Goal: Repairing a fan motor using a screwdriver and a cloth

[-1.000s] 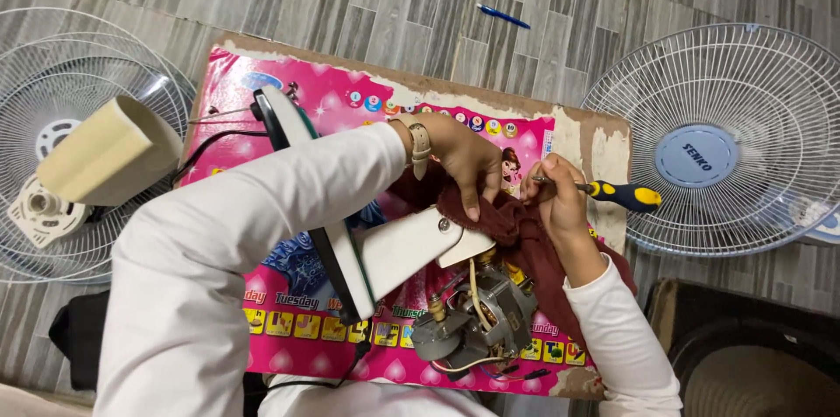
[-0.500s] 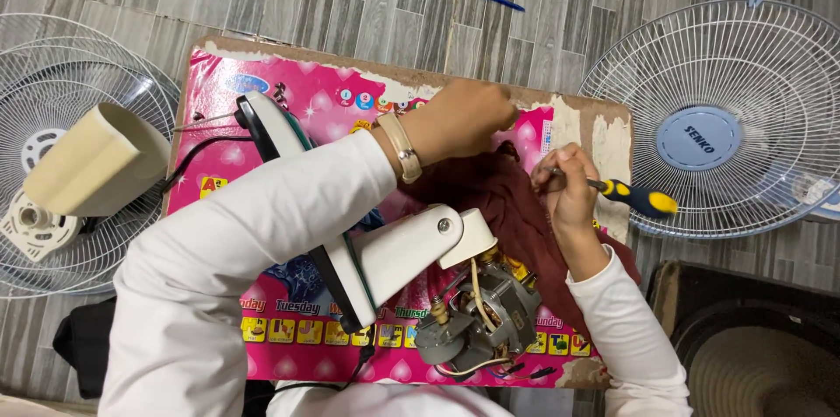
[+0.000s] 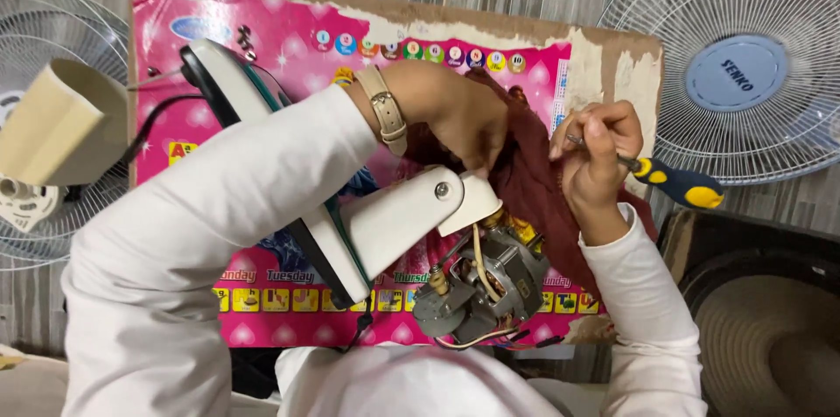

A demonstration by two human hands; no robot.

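The left hand's (image 3: pixel 459 115) fingertips are hidden in the dark red cloth (image 3: pixel 534 185). The right hand (image 3: pixel 595 154) covers most of the screwdriver's (image 3: pixel 674 182) shaft. The fan grille (image 3: pixel 744 58) is cut off by the right edge.

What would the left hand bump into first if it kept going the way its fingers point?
The left hand points down and rightward, fingertips already at the dark red cloth and the white fan neck. It would likely press into the cloth first, though which lies nearer is hard to judge from above.
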